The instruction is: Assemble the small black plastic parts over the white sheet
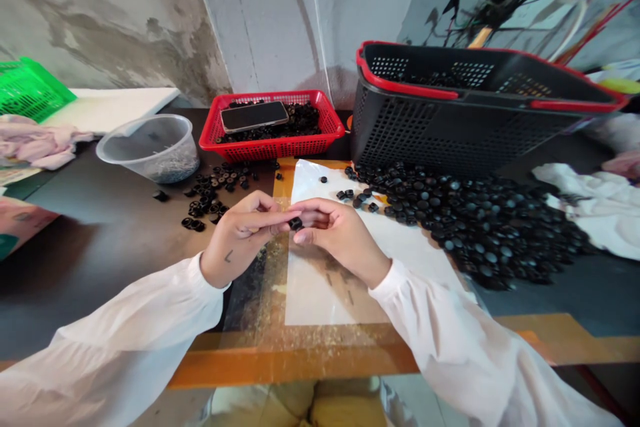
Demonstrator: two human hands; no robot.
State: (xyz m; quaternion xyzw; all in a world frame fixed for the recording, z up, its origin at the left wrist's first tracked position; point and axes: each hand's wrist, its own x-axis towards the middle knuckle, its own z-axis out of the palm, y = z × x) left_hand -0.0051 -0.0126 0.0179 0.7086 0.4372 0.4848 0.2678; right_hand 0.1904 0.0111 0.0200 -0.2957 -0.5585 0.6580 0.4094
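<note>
Just above the white sheet (325,293), my two hands meet at a small black plastic cap (296,223). My right hand (340,230) pinches it between thumb and fingers. From the other side, the fingertips of my left hand (245,233) close on the same cap, with the index finger stretched over its top. Part of the cap is hidden by my fingers. Beyond my left hand lie loose black ring-shaped pieces (207,197). To the right spreads a large heap of black caps (465,220), and a few single caps (357,198) lie on the sheet.
A red basket (273,147) of black parts, with a phone (255,116) on top, stands at the back. Left of it is a clear plastic tub (150,140) holding small metallic pieces. A tall black basket (425,127) rises behind the heap. White cloth (595,207) lies far right.
</note>
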